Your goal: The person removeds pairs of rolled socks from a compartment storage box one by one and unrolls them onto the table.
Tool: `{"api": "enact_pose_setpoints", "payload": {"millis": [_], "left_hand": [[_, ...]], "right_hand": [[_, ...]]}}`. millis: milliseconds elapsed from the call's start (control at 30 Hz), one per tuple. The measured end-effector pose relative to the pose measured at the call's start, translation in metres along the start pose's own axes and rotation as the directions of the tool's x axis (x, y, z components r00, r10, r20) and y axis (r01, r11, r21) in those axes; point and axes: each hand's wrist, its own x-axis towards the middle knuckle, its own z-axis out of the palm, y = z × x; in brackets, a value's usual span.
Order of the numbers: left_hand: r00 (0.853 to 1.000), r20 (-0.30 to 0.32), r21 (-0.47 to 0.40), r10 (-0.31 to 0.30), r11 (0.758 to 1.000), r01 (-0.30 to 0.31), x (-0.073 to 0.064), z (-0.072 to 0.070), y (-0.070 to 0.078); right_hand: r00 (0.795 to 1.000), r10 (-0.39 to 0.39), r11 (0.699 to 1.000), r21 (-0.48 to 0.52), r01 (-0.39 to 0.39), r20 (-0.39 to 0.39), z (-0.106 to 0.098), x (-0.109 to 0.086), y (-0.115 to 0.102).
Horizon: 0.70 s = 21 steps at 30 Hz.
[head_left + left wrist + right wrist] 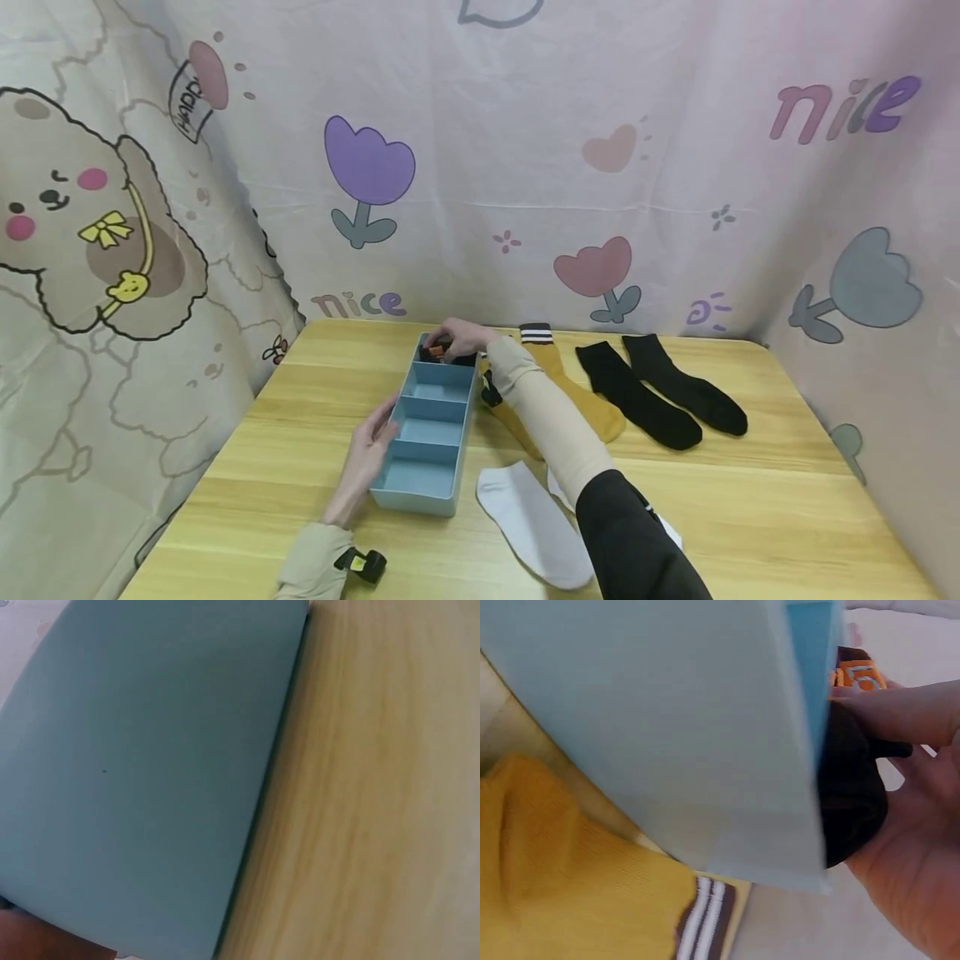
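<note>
A light blue storage box [454, 454] with several compartments in a row stands lengthwise on the table. My left hand [371, 442] holds its left wall, thumb at the rim and fingers along the outside; the box's outer side [142, 772] fills much of the left wrist view. At the far compartment, my right hand [463, 337] grips a bunched black sock [851, 795] with an orange patch. In the right wrist view the thumb lies over the sock, which sits partly behind the box wall. The compartment's floor is hidden.
Right of the box lie mustard socks [576, 400] with striped cuffs, partly under the right forearm. Two black socks [645, 400] lie farther right. White socks [528, 525] are near the front, one mostly hidden by the sleeve. A printed curtain [480, 167] hangs behind the table.
</note>
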Motion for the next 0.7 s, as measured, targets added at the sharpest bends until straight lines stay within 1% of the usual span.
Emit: {"api": "enact_pose_setpoints", "payload": {"millis": [100, 200, 333, 400, 533, 633, 700], "left_hand": [[1.000, 0.002, 0.006, -0.008, 1.000, 0.008, 0.000, 0.000, 0.000], [1.000, 0.005, 0.014, -0.019, 1.000, 0.019, 0.001, -0.001, 0.001], [1.000, 0.008, 0.012, -0.009, 1.000, 0.009, 0.004, -0.004, 0.002], [1.000, 0.007, 0.016, 0.006, 1.000, -0.006, 0.005, -0.006, 0.001], [1.000, 0.011, 0.036, 0.024, 0.999, -0.024, 0.007, -0.010, 0.001], [1.000, 0.020, 0.053, 0.022, 0.998, -0.023, 0.009, -0.013, -0.001], [0.999, 0.024, 0.064, 0.021, 0.998, -0.022, 0.010, -0.014, -0.001]], "right_hand": [[0.997, -0.018, 0.999, 0.038, 0.021, -0.072, -0.007, -0.012, -0.005], [0.989, -0.044, 0.995, 0.085, 0.056, -0.139, -0.013, -0.025, -0.010], [0.976, -0.103, 0.982, 0.134, 0.130, -0.191, -0.020, -0.046, -0.014], [0.971, -0.135, 0.972, 0.165, 0.169, -0.200, -0.021, -0.060, -0.016], [0.966, -0.189, 0.943, 0.241, 0.228, -0.177, -0.017, -0.098, -0.017], [0.961, -0.230, 0.931, 0.254, 0.263, -0.154, -0.011, -0.132, -0.012], [0.958, -0.246, 0.928, 0.248, 0.276, -0.148, -0.005, -0.157, -0.006]]}}
